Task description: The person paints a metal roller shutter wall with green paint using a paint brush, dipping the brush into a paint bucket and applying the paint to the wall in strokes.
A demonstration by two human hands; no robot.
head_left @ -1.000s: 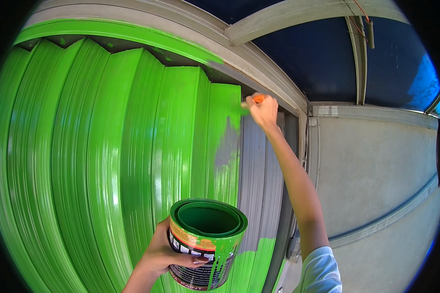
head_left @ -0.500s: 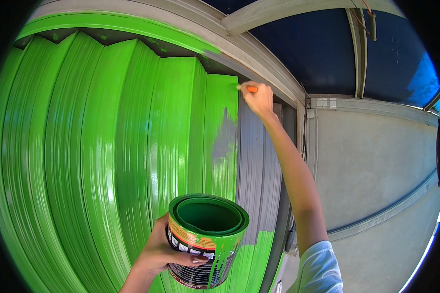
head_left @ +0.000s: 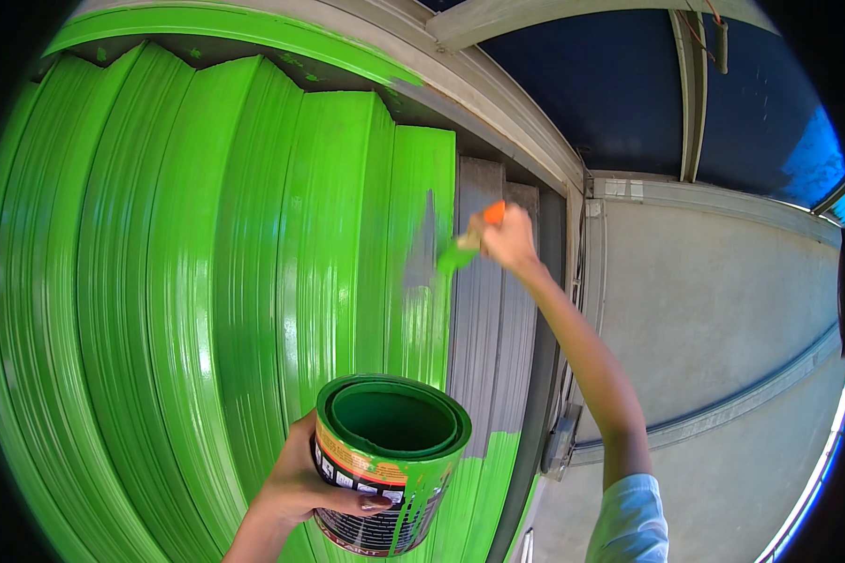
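Observation:
My left hand (head_left: pixel 314 483) is wrapped round a paint can (head_left: pixel 392 479), which is tilted a little and has green drips down its label. Green paint coats the can's rim and inside. Up on the right, my right hand (head_left: pixel 511 240) grips a paintbrush (head_left: pixel 471 238) with an orange handle; its bristles are loaded with green and blurred. The bristles are at the right edge of a green-painted fold of the folding metal door (head_left: pixel 333 225), beside a bare grey patch (head_left: pixel 422 249). Whether they touch the door I cannot tell.
Right of the green folds stand unpainted grey panels (head_left: pixel 486 319), green only low down. A partly green frame rail (head_left: pixel 244 28) runs above the door. At the right is a pale wall (head_left: pixel 714 291) with a metal rail, under a dark blue roof (head_left: pixel 582 89) with beams.
My right hand has brought the brush down from the top corner of the fold to beside the grey patch. The patch looks smaller. My left hand and the can have shifted slightly left.

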